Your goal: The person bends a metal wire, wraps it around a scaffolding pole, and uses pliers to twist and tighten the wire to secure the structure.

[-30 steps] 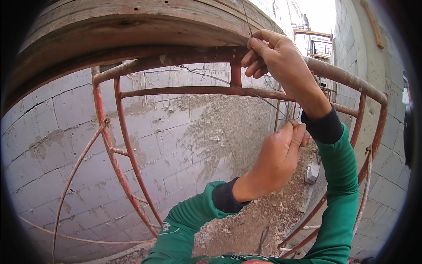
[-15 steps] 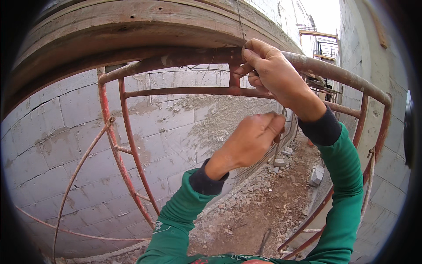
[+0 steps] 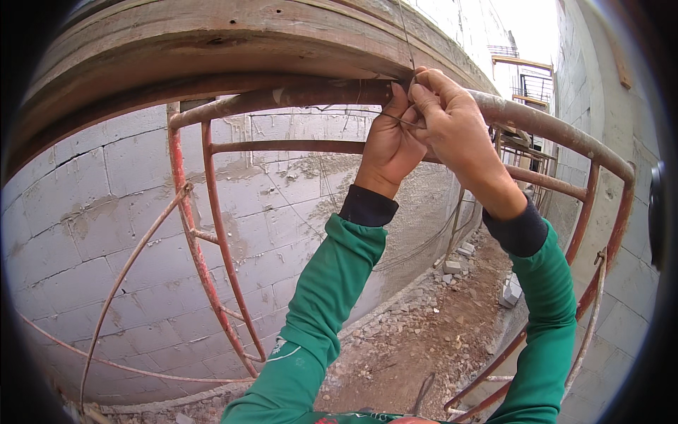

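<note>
Both hands meet at the top tube of a rusty red scaffold frame [image 3: 544,116], close under the long timber boards [image 3: 233,44]. A thin dark tie wire [image 3: 405,32] runs down over the boards' face to my fingers. My right hand [image 3: 459,131] is closed, pinching the wire between thumb and fingers. Against it, my left hand [image 3: 393,152] is raised with its thumb up at the tube, also closed on the wire; its fingertips are partly hidden. Another strand of wire sticks out leftward below the tube.
A grey block wall [image 3: 127,212] with mortar smears stands at the left, another at the right. Thin brace rods [image 3: 127,272] cross at the lower left. Rubble and broken blocks [image 3: 510,291] lie along the dirt path [image 3: 402,353] below.
My left hand has risen from below the frame to the tube and now meets my right hand at the wire. The right hand stays at the tube. The view has shifted slightly.
</note>
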A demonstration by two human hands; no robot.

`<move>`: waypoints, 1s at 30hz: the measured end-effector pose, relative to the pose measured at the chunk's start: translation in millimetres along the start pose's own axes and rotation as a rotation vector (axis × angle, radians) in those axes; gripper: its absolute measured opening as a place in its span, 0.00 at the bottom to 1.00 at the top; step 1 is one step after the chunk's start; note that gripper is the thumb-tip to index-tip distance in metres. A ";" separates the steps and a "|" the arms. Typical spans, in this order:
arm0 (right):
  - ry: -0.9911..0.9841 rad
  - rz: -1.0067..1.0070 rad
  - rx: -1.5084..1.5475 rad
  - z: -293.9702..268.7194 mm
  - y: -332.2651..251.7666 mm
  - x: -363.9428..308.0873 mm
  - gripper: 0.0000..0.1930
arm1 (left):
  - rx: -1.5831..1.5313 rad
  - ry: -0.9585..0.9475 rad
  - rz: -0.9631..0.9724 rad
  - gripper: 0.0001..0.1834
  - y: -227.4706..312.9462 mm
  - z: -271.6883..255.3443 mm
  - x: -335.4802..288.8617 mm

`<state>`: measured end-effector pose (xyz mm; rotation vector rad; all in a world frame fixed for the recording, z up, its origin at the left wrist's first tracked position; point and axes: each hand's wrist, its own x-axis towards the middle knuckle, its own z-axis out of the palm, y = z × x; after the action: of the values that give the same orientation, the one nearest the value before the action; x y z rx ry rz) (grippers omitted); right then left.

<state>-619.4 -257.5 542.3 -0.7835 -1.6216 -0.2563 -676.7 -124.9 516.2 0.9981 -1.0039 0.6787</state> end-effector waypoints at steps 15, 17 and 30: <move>0.056 -0.163 -0.202 6.2 -0.6 -14.9 0.08 | -0.076 -0.144 0.043 0.15 -2.4 8.3 8.2; 0.129 -0.311 -0.468 6.5 -2.2 -18.7 0.08 | -0.023 -0.025 0.037 0.13 -1.3 8.7 8.8; 0.030 -0.650 -0.996 -15.7 -24.4 -50.3 0.09 | 0.218 0.053 0.137 0.10 -7.9 18.3 -0.4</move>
<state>-621.3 -301.9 504.9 -0.9245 -1.6408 -1.6128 -676.9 -144.8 516.5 1.1017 -0.9723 0.9388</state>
